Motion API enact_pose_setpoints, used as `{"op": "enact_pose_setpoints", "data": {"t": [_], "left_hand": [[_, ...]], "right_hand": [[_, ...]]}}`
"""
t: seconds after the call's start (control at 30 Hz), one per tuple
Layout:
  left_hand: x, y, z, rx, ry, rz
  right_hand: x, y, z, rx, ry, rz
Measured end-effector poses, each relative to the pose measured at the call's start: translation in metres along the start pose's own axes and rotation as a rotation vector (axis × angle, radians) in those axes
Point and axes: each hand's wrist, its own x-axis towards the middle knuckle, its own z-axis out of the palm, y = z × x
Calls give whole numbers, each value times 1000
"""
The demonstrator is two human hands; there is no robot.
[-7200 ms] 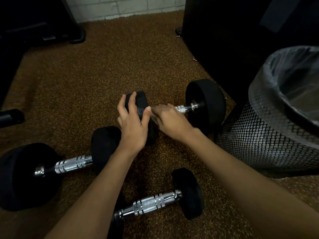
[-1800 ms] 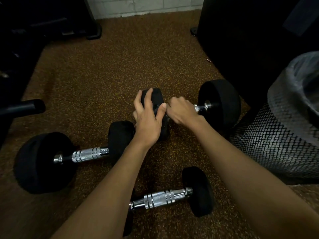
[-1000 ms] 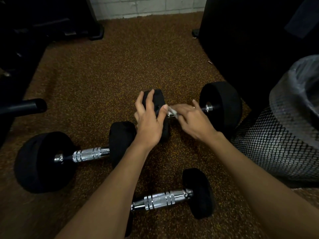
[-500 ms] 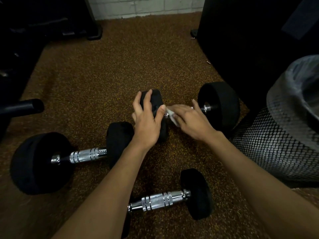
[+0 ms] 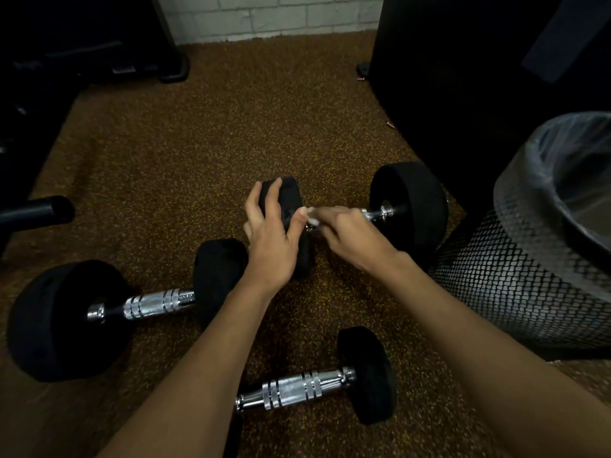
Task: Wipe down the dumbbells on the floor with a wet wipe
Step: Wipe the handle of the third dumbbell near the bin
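Speckled floor [image 5: 205, 153] wide open ahead, mesh bin [image 5: 515, 292] crowding the right. Left hand [image 5: 271, 239] grips a head of the far dumbbell [image 5: 410, 206]; right hand [image 5: 353, 236] pinches the wipe [image 5: 312, 217], now nudged closer to that head.

I read the heads of the left dumbbell [image 5: 155, 300] as matt black, faintly fuzzy rubber, and its handle as bright chrome metal, knurled between smooth grooved rings. The near dumbbell [image 5: 297, 388] and the far dumbbell [image 5: 410, 209] look the same. The wet wipe [image 5: 311, 218] at the far handle is thin, white and cloth-like. The floor [image 5: 205, 153] is rough, granular, brown with yellow flecks. The wastebasket [image 5: 515, 285] on the right is silvery wire mesh, lined with a thin, glossy plastic bag [image 5: 542, 153]. The far wall [image 5: 271, 14] is matt white painted block.
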Motion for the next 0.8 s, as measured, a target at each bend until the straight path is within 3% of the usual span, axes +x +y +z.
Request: {"op": "enact_pose_setpoints", "data": {"t": [0.13, 0.27, 0.47, 0.67, 0.8], "left_hand": [[1, 2, -1, -6, -10, -21], [3, 3, -1, -10, -7, -34], [1, 1, 0, -7, 2, -8], [1, 0, 1, -4, 0, -4], [2, 1, 0, -6, -5, -19]], "right_hand": [[2, 6, -28, -41, 151, 126], [3, 20, -20, -329, -3, 304], [-36, 23, 21, -172, 174, 252], [-17, 35, 9, -210, 293, 281], [17, 25, 5, -397, 142, 325]]}}
